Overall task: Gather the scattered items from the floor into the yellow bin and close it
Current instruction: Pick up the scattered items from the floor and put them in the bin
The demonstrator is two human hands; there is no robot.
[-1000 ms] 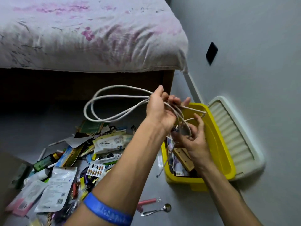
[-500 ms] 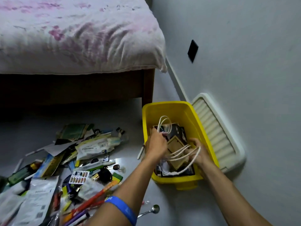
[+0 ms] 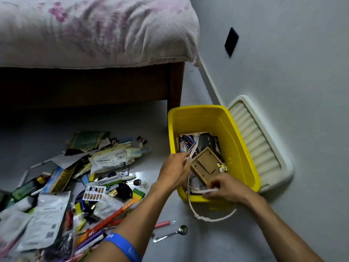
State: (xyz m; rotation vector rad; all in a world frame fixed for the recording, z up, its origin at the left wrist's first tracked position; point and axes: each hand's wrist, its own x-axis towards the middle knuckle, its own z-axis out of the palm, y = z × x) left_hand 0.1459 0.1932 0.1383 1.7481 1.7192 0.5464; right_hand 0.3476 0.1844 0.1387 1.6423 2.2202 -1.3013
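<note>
Whereas a second ago the white cable (image 3: 190, 156) was held up in wide loops above the floor, it has now been brought down into the yellow bin (image 3: 245, 148), which stands open beside the wall with its white lid (image 3: 264, 144) leaning next to it; the cable is gripped near the bin's left rim by the curled fingers of the left hand (image 3: 175, 169), while a bundle of strands is pinched by the right hand (image 3: 222, 188) at the near rim; one loop is seen hanging outside over the front wall and resting on the floor (image 3: 213, 218), so the cable is judged only partly stowed; that trailing loop would have to be tucked in before the lid can be seated. Inside the bin a wooden frame (image 3: 205, 165) and some dark packets are lying under the cable. Most of the task is judged to remain; a large pile of packets (image 3: 43, 220), a blister pack of pills (image 3: 94, 192), an orange stick (image 3: 113, 214) and other odds are spread over the floor to the left, and a spoon (image 3: 171, 235) and a pink pen (image 3: 162, 224) lie nearer, just before the bin; a blue wristband (image 3: 122, 246) is worn on the left arm; a bed (image 3: 90, 31) stands behind.
</note>
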